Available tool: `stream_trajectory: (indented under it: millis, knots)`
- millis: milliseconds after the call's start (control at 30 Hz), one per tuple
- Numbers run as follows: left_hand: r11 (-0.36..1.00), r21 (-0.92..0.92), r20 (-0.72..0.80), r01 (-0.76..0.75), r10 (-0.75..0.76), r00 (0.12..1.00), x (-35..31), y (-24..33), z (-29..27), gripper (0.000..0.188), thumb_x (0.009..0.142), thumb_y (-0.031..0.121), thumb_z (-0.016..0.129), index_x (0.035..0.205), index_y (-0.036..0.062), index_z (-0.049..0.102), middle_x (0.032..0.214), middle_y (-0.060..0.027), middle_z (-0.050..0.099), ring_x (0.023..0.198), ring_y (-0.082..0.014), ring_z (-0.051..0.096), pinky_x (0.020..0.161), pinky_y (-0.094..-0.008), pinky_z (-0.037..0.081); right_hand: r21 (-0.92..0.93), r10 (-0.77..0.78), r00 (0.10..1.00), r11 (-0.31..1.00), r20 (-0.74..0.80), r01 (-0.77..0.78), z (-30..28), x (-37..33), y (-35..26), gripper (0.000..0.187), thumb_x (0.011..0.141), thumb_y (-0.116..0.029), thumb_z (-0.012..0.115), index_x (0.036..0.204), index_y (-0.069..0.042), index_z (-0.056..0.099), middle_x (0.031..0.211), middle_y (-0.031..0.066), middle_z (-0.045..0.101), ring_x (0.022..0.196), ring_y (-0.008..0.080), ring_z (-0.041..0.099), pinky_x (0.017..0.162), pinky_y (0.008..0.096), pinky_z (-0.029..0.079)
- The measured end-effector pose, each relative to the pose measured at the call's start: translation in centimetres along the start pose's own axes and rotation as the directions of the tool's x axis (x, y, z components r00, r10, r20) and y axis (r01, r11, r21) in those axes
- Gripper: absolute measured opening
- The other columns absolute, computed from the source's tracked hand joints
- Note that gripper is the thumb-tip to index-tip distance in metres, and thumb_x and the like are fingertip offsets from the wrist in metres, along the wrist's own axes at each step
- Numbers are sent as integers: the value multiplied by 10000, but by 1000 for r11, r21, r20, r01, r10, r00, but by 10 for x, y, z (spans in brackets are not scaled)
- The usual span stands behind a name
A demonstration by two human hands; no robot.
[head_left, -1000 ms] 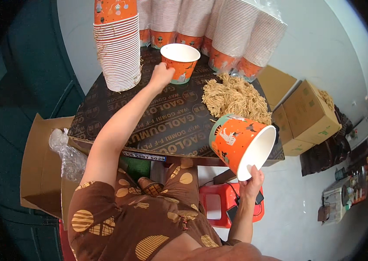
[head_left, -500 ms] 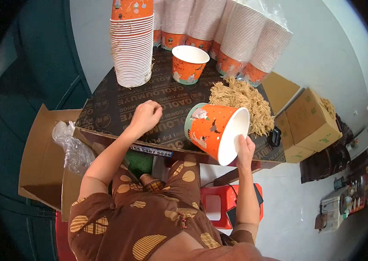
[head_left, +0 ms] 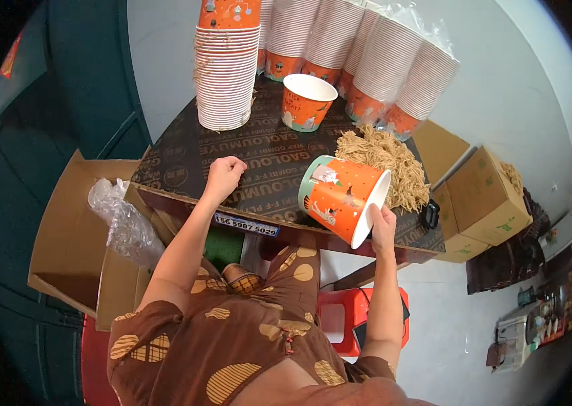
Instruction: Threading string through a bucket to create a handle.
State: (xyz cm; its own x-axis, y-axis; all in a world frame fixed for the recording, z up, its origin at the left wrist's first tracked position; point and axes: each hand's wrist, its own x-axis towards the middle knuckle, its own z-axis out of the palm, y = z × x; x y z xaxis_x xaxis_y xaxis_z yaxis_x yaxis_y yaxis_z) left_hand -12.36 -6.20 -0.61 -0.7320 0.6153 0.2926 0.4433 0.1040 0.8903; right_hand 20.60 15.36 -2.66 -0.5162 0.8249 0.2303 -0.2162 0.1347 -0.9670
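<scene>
An orange paper bucket (head_left: 340,196) with a green base band and small printed figures is tilted on its side over the table's near edge. Its white mouth faces right, and my right hand (head_left: 383,227) grips the rim, thumb inside. To its left, my left hand (head_left: 225,177) is closed just above the dark tabletop (head_left: 259,183); whatever its fingers may hold is hidden. Behind the held bucket lies a heap of tan crinkled paper strands (head_left: 391,162). Another orange bucket (head_left: 308,105) stands upright farther back, apart from both hands.
A tall stack of nested buckets (head_left: 225,81), strands caught in its rims, rises at the back left. Plastic-wrapped bucket stacks (head_left: 387,61) line the back. A small black object (head_left: 429,215) sits near the right edge. Cardboard boxes (head_left: 482,196) and a red stool (head_left: 343,311) stand around.
The view has shifted slightly. My left hand's fingers look more tightly curled. My right hand still grips the bucket, which has turned a little.
</scene>
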Motion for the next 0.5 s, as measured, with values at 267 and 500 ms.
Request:
stream_trajectory:
  millis: [267,500]
  knots:
    - [1000,-1,-12,-29,29,1000,0,-5,2,238,848,135,557,890,-57,691,671,-135,659,562,-188,620,573,-340,482,12,-39,999,999,26,38,0,-2,0,244,964,-154,524,1030,52,637,881,14,654,721,71,585,643,224,461]
    - [998,31,1,-60,60,998,1,-9,2,237,906,125,533,894,-65,674,736,-73,654,513,-105,543,501,-287,440,30,-23,1000,999,22,22,0,-2,-2,243,965,-143,519,1061,51,631,910,20,655,749,76,593,671,230,471]
